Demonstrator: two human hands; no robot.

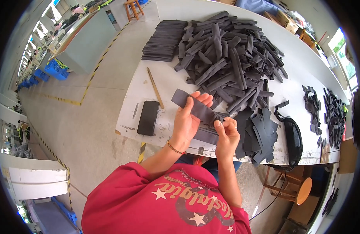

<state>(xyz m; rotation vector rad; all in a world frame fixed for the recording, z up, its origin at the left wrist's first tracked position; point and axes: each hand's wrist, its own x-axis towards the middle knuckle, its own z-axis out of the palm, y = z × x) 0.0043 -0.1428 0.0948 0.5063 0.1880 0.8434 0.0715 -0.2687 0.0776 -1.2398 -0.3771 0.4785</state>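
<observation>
Between my two hands a dark grey fabric strip [201, 112] is stretched above the near edge of the table. My left hand [187, 121] grips its left part, thumb on top and the other fingers behind. At the strip's right end, my right hand [228, 136] pinches the fabric between thumb and fingers. Another dark strip [205, 135] lies under my hands by the table edge. Just beyond them rises a large loose heap of dark fabric strips [230, 58]. To the right of my right hand lie several flat, dark cut pieces [261, 134], fanned over each other.
Left on the white table [137, 84] are a black rectangular case [148, 118] and a wooden stick [154, 86]. A neat stack of strips [162, 41] sits behind. A shiny black object with a cord [293, 140] and more dark scraps [335, 117] lie right. A wooden stool [301, 191] stands below.
</observation>
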